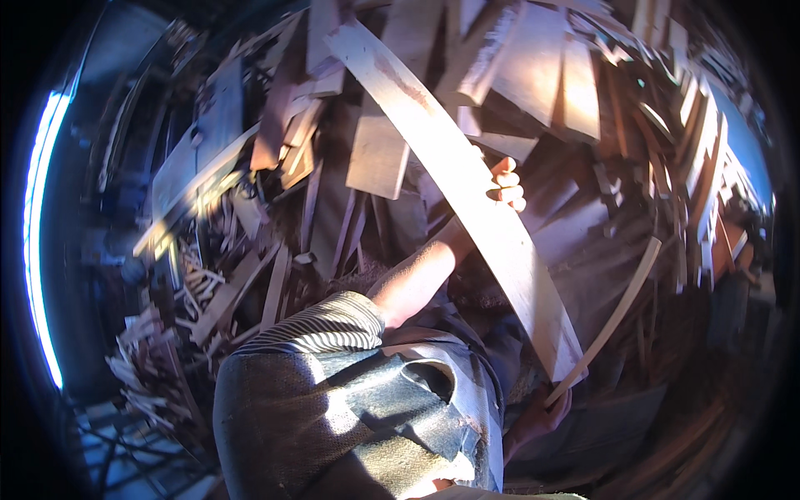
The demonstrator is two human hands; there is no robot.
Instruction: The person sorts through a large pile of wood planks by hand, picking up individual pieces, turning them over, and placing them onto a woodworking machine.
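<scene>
A long pale wooden board [421, 133] slants across the view from the upper left to the lower right, its middle brightly sunlit. My left forearm passes beneath it, and my left hand [507, 187] is closed around its right edge, with fingertips curled over the top. At the board's near end is my right hand [540, 417], in shadow and partly hidden. From its closed fingers a thin, slightly curved wooden strip [621, 308] sticks up to the right. Whether the right hand also grips the board's end is hard to see.
Planks and offcuts [379, 154] are heaped ahead of me. Small scrap sticks [200, 287] lie to the left, and a stack of narrow strips [708, 175] leans at the far right. A torn cloth garment [333, 417] covers my front.
</scene>
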